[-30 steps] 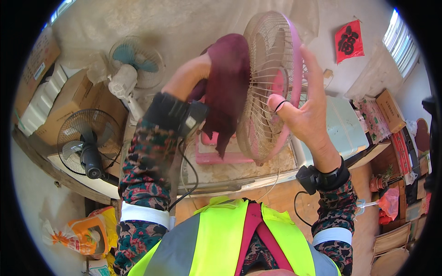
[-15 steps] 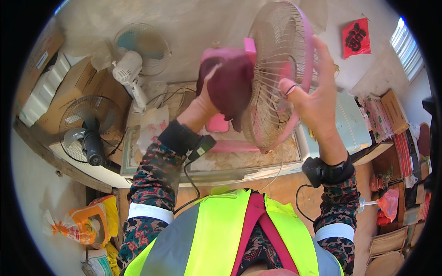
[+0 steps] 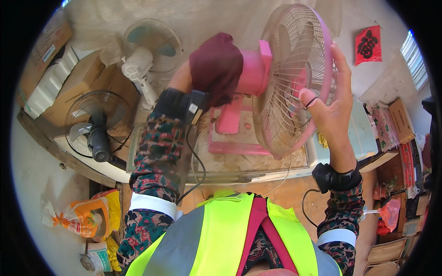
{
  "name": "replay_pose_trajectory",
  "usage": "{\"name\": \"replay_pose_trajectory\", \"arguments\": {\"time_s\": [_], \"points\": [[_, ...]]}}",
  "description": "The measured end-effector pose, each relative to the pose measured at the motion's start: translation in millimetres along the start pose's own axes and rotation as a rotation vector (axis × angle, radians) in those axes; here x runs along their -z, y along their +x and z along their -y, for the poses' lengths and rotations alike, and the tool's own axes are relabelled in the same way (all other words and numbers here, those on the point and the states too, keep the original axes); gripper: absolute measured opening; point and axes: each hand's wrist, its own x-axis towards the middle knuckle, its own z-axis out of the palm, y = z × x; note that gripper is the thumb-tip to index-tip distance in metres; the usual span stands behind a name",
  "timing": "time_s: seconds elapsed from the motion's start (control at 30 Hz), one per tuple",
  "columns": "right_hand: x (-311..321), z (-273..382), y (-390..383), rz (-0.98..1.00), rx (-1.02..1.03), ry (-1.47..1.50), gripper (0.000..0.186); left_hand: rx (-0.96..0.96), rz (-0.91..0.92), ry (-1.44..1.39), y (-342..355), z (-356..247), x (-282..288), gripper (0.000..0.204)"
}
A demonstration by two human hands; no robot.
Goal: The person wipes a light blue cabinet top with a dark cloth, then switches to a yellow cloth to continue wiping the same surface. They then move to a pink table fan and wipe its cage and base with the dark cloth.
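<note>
A pink desk fan point(image 3: 251, 71) stands on a worn tabletop point(image 3: 230, 163), its wire cage turned to the right. My left hand point(image 3: 182, 78) holds a maroon cloth point(image 3: 215, 66) against the back end of the motor housing. The cloth drapes over and hides most of that hand's fingers. At the cage's right side, my right hand point(image 3: 332, 110) grips the pink rim, with the thumb in front near the wires and the fingers up along the edge. Below the housing, the pink stand and base frame point(image 3: 230, 146) show.
A white fan with blue blades point(image 3: 136, 64) and a black fan point(image 3: 99, 138) stand to the left, beside cardboard boxes point(image 3: 87, 78). A pale green case point(image 3: 354, 138) sits right of the pink fan. Black cables hang from both wrist bands.
My left hand and the cloth have moved up and left to the housing's back end, uncovering more of the housing and stand. The right hand keeps its grip on the rim.
</note>
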Motion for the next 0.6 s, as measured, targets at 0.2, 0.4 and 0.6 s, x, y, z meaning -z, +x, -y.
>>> {"name": "replay_pose_trajectory", "arguments": {"time_s": [0.2, 0.4, 0.6], "points": [[0.6, -7.0, 3.2, 0.011, -0.017, 0.113, 0.086, 0.067, 0.205, -0.062, 13.9, 19.5, -6.9, 0.033], [2.3, -17.5, 7.9, -0.033, 0.058, 0.221, 0.095, 0.034, 0.206, -0.037, 14.4, 21.6, -5.3, 0.033], [-5.3, 3.6, -9.9, -0.172, -0.057, 0.352, 0.094, 0.046, 0.173, -0.022, 6.3, 22.1, -3.1, 0.033]]}}
